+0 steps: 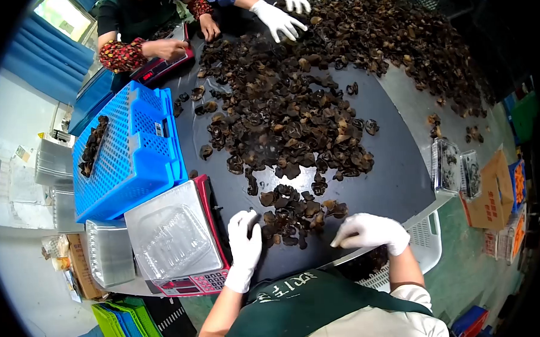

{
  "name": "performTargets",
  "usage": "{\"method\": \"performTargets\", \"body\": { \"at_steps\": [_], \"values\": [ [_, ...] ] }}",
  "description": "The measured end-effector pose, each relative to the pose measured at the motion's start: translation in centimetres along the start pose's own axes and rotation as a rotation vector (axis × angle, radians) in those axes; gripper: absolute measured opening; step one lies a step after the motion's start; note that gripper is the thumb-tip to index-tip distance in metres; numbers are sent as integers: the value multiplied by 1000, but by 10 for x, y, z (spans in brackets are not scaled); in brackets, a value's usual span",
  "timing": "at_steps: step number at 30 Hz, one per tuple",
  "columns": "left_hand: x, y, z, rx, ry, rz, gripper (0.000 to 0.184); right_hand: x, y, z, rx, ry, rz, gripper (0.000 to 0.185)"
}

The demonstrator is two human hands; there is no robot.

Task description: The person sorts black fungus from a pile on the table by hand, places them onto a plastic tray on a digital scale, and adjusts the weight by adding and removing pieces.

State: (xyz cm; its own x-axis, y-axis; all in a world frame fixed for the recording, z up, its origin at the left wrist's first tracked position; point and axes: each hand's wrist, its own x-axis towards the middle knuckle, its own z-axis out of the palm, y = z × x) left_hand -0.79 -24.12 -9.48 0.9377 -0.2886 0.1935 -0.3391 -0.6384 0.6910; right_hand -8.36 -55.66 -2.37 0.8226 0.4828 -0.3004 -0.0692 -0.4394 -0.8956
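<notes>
Dried wood ear mushrooms (292, 128) lie in a large dark brown heap on the dark tabletop. A smaller pile of wood ear mushrooms (297, 214) is nearest me, between my hands. My left hand (244, 245), in a white glove, is at that pile's left side, thumb and fingers apart. A dark patch shows between them; I cannot make out whether it is a mushroom or the table. My right hand (372, 231), also gloved, hovers by the table's near edge right of the pile. Its fingers are bent and slightly apart, with nothing visible in them.
Left of me, a clear plastic tray (173, 239) sits on a red scale (193, 283). Blue crates (130, 150) and stacked clear boxes (110, 251) stand beyond. Across the table are co-workers' hands, one gloved hand (277, 20) at the heap. A white basket (427, 246) is below right.
</notes>
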Motion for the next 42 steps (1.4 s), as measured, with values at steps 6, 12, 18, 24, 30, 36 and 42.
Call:
{"method": "performTargets", "body": {
  "at_steps": [6,12,18,24,30,36,42],
  "values": [
    [71,-8,29,37,29,22,33,2,22,23,-309,599,115,14],
    [83,-49,59,-19,47,-53,30,84,6,57,-365,795,-301,11],
    [74,-57,57,-407,219,-297,30,188,2,82,-970,704,-48,20],
    [73,-55,45,-597,256,-465,29,153,-11,31,-282,719,-245,11],
    [78,-30,49,-623,-58,-186,30,14,5,-18,168,-102,18,35],
    [72,22,55,53,-314,353,35,19,36,39,-518,602,71,99],
    [7,19,10,273,-564,379,88,71,21,84,-642,527,-122,107]
  ]
}}
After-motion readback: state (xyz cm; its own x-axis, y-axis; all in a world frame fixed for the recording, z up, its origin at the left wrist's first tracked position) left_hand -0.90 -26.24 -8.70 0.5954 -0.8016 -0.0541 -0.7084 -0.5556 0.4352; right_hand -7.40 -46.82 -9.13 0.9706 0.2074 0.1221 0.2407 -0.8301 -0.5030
